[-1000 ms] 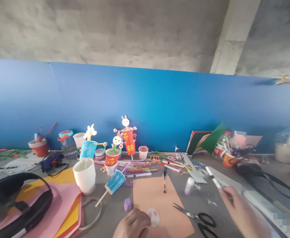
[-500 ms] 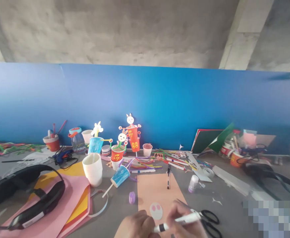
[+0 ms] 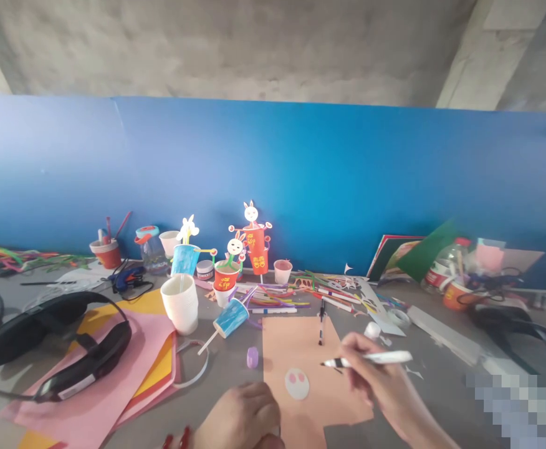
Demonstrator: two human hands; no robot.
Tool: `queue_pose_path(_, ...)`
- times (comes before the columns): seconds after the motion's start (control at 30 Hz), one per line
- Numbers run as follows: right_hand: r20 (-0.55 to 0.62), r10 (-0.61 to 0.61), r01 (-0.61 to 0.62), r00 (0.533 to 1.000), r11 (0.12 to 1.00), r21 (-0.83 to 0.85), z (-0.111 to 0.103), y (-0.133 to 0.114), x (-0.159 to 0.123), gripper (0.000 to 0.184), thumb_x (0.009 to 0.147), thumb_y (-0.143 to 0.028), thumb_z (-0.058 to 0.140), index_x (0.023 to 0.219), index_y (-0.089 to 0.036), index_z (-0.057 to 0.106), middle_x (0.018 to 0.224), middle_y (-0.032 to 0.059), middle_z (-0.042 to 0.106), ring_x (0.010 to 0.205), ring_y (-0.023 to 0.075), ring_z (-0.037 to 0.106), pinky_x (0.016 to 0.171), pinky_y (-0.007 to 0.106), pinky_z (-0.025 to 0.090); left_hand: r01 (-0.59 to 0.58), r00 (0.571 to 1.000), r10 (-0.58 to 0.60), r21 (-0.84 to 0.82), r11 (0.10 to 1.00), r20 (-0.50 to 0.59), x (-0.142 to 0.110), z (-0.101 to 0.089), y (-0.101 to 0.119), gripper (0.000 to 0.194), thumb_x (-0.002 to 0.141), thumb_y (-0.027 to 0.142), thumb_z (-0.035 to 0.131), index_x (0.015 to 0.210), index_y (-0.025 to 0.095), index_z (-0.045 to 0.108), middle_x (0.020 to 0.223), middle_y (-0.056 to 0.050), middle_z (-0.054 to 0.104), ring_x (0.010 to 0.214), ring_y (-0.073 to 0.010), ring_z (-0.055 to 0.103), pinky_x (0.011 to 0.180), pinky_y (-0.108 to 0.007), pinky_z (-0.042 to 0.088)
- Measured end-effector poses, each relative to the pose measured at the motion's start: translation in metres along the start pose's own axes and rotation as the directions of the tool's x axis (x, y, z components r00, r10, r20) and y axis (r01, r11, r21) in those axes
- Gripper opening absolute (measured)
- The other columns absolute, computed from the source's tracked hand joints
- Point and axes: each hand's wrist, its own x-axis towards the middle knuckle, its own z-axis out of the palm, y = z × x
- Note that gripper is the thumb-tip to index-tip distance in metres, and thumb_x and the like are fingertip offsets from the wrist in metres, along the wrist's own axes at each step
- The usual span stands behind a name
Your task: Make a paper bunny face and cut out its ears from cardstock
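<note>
The one view looks from the person's head, above the near side of the desk [image 3: 229, 368], facing forward and down across it. It sits close: the left hand [image 3: 242, 415] and right hand [image 3: 380, 374] enter at the near edge, with the sheet [image 3: 296, 343] between and beyond them. The wide view takes in the desk's left and right, the blue wall [image 3: 301, 162] on the far side and bare concrete [image 3: 207, 50] above.

On the orange sheet [image 3: 292, 343], one white oval [image 3: 297, 391] with two pink spots [image 3: 293, 378] and one black pen [image 3: 321, 324] are seen, while two blue cups [image 3: 232, 319], two rabbit faces [image 3: 251, 214] and one purple piece [image 3: 252, 357] are found left of it.
</note>
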Motion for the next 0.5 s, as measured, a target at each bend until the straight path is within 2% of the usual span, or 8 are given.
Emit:
queue_pose_path(0.03,0.046,0.004,-0.003,0.999,1.0,-0.028,0.007,0.01,0.009,0.048,0.078,-0.067,0.067,0.074,-0.021,0.053,0.055,-0.0026,0.059,0.04,0.008,0.039,0.038,0.019,0.03,-0.106,0.994,0.105,0.05,0.993,0.021,0.007,0.001,-0.004,0.022,0.101,0.031,0.049,0.083,0.021,0.059,0.093,-0.004,0.075,0.085,-0.0189,0.068,0.076,-0.029,0.053)
queue_pose_path(0.07,0.102,0.001,0.003,0.995,0.999,-0.036,0.015,0.022,0.017,0.049,0.076,-0.068,0.066,0.075,-0.021,0.054,0.057,-0.0021,0.061,0.04,0.0088,0.043,0.039,0.02,0.034,-0.164,0.986,0.161,0.074,0.984,0.037,0.013,0.004,-0.008,0.017,0.099,0.029,0.052,0.086,0.02,0.059,0.105,-0.004,0.075,0.096,-0.0193,0.069,0.083,-0.029,0.052)
queue_pose_path(0.13,0.16,-0.025,0.033,0.987,0.999,-0.042,0.03,0.042,0.03,0.042,0.076,-0.059,0.069,0.079,-0.02,0.056,0.062,-0.0019,0.063,0.046,0.0107,0.051,0.046,0.022,0.042,-0.191,0.981,0.185,0.139,0.972,0.05,0.02,0.014,-0.016,0.013,0.096,0.03,0.058,0.087,0.02,0.059,0.114,-0.003,0.075,0.103,-0.0188,0.068,0.086,-0.028,0.05)
queue_pose_path(0.2,0.159,-0.06,0.07,0.985,0.996,-0.057,0.039,0.055,0.036,0.028,0.077,-0.045,0.068,0.078,-0.02,0.055,0.061,-0.0043,0.059,0.05,0.0109,0.051,0.05,0.022,0.04,-0.194,0.981,0.186,0.216,0.957,0.061,0.02,0.027,-0.024,0.016,0.094,0.034,0.064,0.087,0.02,0.059,0.114,0.0,0.075,0.101,-0.0177,0.068,0.082,-0.027,0.05)
queue_pose_path(0.3,0.088,-0.097,0.106,0.991,0.989,-0.105,0.043,0.06,0.034,0.015,0.076,-0.028,0.058,0.067,-0.022,0.047,0.053,-0.0085,0.044,0.05,0.0101,0.041,0.05,0.021,0.033,-0.195,0.981,0.193,0.281,0.94,0.033,0.014,0.045,-0.034,0.02,0.093,0.037,0.067,0.083,0.02,0.06,0.11,0.003,0.076,0.096,-0.016,0.069,0.077,-0.026,0.048)
queue_pose_path(0.4,0.079,-0.12,0.131,0.99,0.978,-0.165,0.045,0.06,0.027,0.01,0.075,-0.024,0.052,0.068,-0.023,0.045,0.056,-0.0077,0.042,0.054,0.0113,0.041,0.054,0.022,0.034,-0.172,0.983,0.181,0.305,0.937,-0.001,0.01,0.053,-0.037,0.02,0.096,0.036,0.063,0.084,0.02,0.063,0.107,0.005,0.077,0.095,-0.014,0.068,0.077,-0.025,0.048)
queue_pose_path(0.5,0.081,-0.148,0.162,0.986,0.964,-0.209,0.045,0.062,0.023,0.011,0.077,-0.025,0.052,0.068,-0.023,0.045,0.058,-0.0063,0.046,0.056,0.0125,0.043,0.056,0.023,0.036,-0.172,0.985,0.172,0.264,0.949,0.023,0.009,0.049,-0.034,0.021,0.099,0.037,0.057,0.086,0.02,0.063,0.111,0.003,0.076,0.098,-0.0145,0.068,0.079,-0.024,0.048)
